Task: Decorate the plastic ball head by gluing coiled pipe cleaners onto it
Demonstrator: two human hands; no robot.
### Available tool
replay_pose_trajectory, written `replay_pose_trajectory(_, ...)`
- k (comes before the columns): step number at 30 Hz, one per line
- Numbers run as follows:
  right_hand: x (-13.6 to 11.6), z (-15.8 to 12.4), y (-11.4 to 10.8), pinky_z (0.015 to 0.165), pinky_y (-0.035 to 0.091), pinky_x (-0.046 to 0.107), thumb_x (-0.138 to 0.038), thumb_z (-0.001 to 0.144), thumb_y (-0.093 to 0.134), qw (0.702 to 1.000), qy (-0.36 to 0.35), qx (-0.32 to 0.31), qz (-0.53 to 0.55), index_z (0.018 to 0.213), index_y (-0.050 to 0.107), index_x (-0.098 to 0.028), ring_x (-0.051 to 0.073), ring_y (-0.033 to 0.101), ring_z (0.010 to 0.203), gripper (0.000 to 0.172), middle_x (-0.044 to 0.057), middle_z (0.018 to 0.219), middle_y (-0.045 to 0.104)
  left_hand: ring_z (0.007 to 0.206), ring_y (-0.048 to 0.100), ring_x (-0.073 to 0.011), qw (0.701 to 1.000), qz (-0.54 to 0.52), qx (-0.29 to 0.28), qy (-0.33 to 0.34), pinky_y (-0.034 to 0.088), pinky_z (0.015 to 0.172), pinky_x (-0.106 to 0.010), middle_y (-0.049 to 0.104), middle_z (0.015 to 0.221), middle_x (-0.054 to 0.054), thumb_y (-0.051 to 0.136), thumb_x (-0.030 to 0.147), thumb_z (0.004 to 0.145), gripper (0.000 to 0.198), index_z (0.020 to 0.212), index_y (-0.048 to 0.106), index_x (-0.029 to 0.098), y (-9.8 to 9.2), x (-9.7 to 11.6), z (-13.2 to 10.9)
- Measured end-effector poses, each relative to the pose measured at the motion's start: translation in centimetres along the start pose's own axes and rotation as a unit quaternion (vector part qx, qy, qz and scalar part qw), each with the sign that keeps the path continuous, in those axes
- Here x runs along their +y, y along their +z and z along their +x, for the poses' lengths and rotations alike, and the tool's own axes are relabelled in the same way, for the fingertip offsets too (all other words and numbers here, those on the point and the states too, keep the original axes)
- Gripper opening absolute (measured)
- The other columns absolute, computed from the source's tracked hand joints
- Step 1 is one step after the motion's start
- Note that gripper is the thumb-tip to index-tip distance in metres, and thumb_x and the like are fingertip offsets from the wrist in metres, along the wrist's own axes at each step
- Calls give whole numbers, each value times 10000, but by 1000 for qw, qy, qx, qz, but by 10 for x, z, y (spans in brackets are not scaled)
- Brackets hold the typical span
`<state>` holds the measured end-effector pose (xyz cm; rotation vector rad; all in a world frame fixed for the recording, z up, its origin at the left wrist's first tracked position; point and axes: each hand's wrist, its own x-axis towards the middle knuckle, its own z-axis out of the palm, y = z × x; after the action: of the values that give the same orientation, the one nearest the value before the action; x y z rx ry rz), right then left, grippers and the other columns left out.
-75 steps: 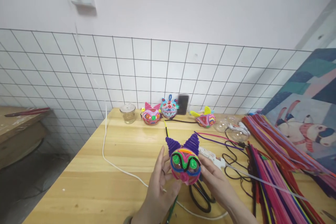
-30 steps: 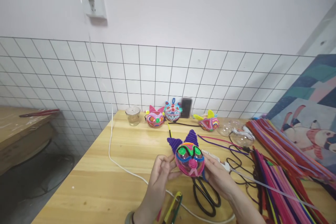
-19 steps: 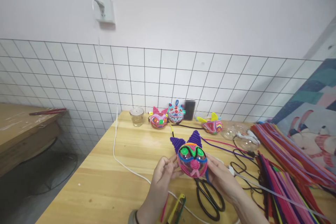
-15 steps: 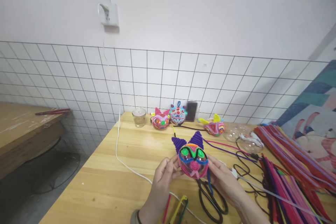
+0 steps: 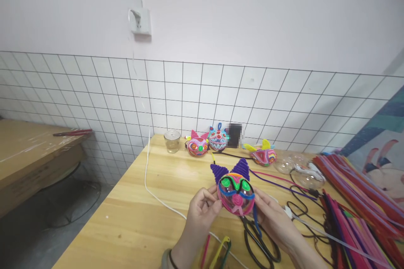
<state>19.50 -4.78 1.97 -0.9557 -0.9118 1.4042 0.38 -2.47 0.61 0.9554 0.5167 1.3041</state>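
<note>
Between my two hands is a clear round ornament (image 5: pixel 236 195) made into a cat face with pipe cleaners: purple ears, green eyes, black and blue lines, a pink nose and rim. My left hand (image 5: pixel 203 214) pinches its left edge with thumb and fingers. On the opposite edge, my right hand (image 5: pixel 274 216) is closed on it, fingers partly hidden behind. A blue pipe cleaner (image 5: pixel 257 222) hangs down by the right hand. Beneath lie black-handled scissors (image 5: pixel 261 248), their blades covered by the ornament. Yellow (image 5: pixel 220 252) and pink pipe cleaner pieces (image 5: pixel 205 252) lie near my left wrist.
Finished face ornaments (image 5: pixel 197 146) and a glass cup (image 5: pixel 172 141) stand along the wall. Clear plastic shells (image 5: pixel 311 177), dark cords and bundles of pipe cleaners (image 5: pixel 356 227) crowd the right side. A white cable (image 5: pixel 158 201) crosses the wooden table (image 5: pixel 126 218).
My view has shifted a little, so everything sits slightly farther right. My left thumb has moved down along the ornament's edge. Both hands still hold it.
</note>
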Motion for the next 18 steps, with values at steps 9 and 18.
replay_pose_trajectory(9,-1,1,7,930,469,338,-398,790,714,1000,8,-5,9,1059,720,-276,208,679,951,295,60,1049,742,1072,620,-306,999,-13,-28,-9,462,923,-436,627,1242,-177,594,384,837,341,592,587,148,-6,3,1)
replay_pose_trajectory(18,2,6,6,881,496,319,-383,776,733,1000,12,2,21,1045,726,-291,198,696,893,284,47,1000,757,1088,618,-354,999,2,32,20,449,913,-443,654,1197,-217,788,357,624,258,615,623,158,-4,-7,6)
